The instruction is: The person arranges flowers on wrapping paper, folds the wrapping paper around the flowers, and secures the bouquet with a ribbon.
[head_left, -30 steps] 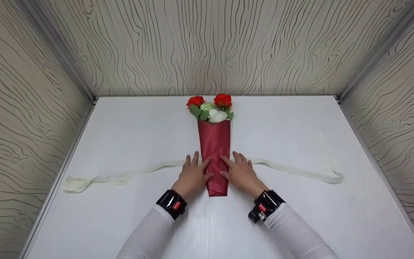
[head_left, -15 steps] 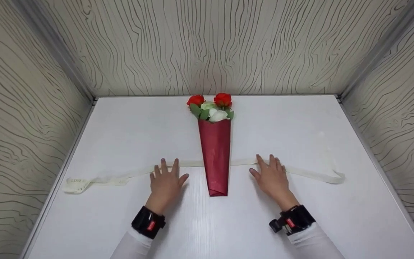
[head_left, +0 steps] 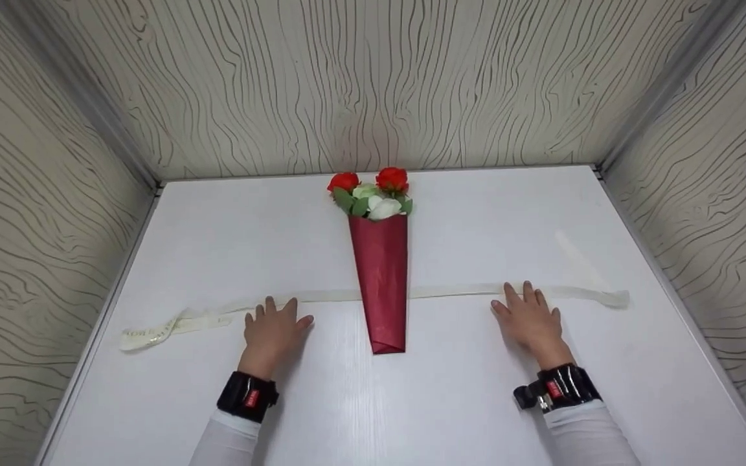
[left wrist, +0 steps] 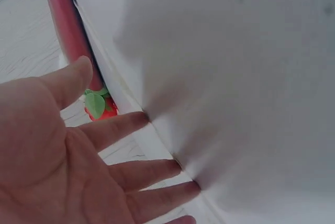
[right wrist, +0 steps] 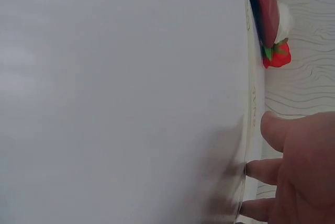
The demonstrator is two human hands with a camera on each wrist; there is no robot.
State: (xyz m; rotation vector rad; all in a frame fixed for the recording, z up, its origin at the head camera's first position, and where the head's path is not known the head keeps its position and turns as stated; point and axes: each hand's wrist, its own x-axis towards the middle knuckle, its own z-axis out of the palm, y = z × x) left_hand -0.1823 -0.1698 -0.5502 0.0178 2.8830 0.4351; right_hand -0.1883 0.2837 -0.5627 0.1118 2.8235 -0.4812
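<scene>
A bouquet (head_left: 383, 278) in dark red wrapping paper lies upright in the middle of the head view, with red and white flowers and green leaves at its far end. Under it a cream ribbon (head_left: 457, 291) with printed letters runs from side to side. My left hand (head_left: 272, 336) rests on the ribbon left of the bouquet, fingers spread. On the other side my right hand (head_left: 531, 323) touches the ribbon with its fingertips, fingers straight. In the left wrist view, fingertips (left wrist: 141, 118) press along the ribbon's line. The right wrist view shows lettering on the ribbon (right wrist: 252, 103) beside the thumb.
The white table (head_left: 451, 401) is bounded by wood-grain patterned panels (head_left: 373, 84) at the back and both sides. At the left the ribbon's end (head_left: 146, 338) lies twisted; its right end (head_left: 616, 299) folds back on itself.
Both hands have let go of the bouquet's sides and slid outward along the ribbon, left hand leftward, right hand rightward. The ribbon's right part now lies straighter. The head view has shifted slightly.
</scene>
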